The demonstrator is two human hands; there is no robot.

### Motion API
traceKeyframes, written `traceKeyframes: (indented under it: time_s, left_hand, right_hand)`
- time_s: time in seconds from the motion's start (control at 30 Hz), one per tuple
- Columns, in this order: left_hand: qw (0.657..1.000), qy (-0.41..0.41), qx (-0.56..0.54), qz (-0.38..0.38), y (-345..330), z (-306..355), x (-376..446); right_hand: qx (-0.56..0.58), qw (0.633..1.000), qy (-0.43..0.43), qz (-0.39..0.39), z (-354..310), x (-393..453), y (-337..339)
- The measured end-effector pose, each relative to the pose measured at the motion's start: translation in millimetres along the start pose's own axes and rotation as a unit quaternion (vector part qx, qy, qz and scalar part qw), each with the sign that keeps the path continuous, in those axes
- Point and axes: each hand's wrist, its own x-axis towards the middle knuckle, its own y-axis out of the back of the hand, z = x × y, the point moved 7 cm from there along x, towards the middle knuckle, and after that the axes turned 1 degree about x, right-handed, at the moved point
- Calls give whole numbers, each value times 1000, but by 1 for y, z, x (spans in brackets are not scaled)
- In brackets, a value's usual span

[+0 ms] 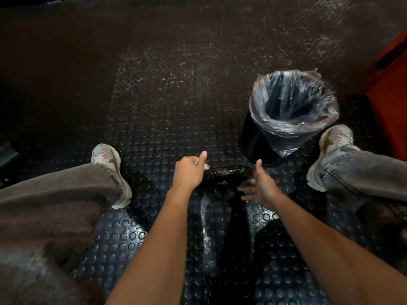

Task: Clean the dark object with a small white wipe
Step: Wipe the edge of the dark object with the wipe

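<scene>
A dark, glossy, speckled object lies on the studded rubber floor between my hands. My left hand is at its left end, fingers curled round a small white wipe, of which only a sliver shows by the thumb. My right hand is at the object's right end with fingers spread and straight, fingertips touching or nearly touching its side. The underside of the object is hidden.
A black bin lined with a clear plastic bag stands just beyond the object to the right. My left shoe and right shoe flank the object. An orange surface rises at the far right.
</scene>
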Motion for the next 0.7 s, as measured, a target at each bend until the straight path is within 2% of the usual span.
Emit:
traceKeyframes:
  time_s: [0.17, 0.33, 0.43, 0.57, 0.7]
  left_hand:
    - [995, -36, 45, -85, -19, 33, 11]
    - [996, -79, -24, -43, -7, 41, -2]
    - [998, -63, 4, -14, 3, 23, -2]
    - [993, -43, 84, -75, -7, 25, 9]
    - [987, -93, 73, -106, -20, 56, 12]
  right_hand:
    - [-7, 1000, -3, 9, -1, -2, -1]
    - [-17, 1000, -8, 6, 1, 0, -1]
    - [-11, 1000, -1, 2, 0, 0, -1]
    - [-6, 1000, -2, -2, 0, 1, -1]
    - [-8, 1000, -9, 7, 2, 3, 0]
